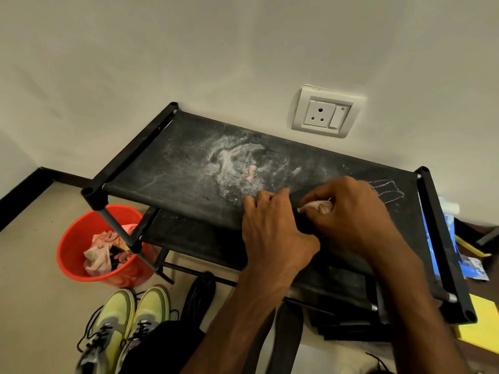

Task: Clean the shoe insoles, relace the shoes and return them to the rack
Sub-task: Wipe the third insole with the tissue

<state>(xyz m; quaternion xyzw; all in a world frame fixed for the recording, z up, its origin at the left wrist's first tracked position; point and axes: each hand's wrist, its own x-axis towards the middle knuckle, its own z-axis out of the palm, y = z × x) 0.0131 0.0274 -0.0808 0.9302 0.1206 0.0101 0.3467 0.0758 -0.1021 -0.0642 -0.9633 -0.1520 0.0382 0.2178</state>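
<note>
Insole [306, 226]: a dark piece, most likely an insole though it barely stands out against the black fabric, lies at the front edge of the rack's [162, 174] top shelf, between the two hands.
Left hand [272, 228]: planted on the piece, fingers curled down over it to hold it steady.
Right hand [351, 211]: fingers pressed together, pinching a whitish cloth [317, 206] against the piece.
Powder [237, 163]: a pale smear across the middle of the rack's top shelf, behind the hands.
Shoes [124, 319]: a yellow-green pair on the floor in front of the rack's left end, dark lacing across the tongues.
Laces [199, 287]: a loose black heap on the floor just in front of the rack, beside the shoes.
Bucket [71, 238]: red, on the floor by the rack's left front leg, crumpled rags [100, 255] inside.
Progress: early, by the look of it. The wiping is in hand; a long dark strip [286, 336] on the floor below the rack may be another insole. Any relacing and the return of the shoes to the rack are left to do.
</note>
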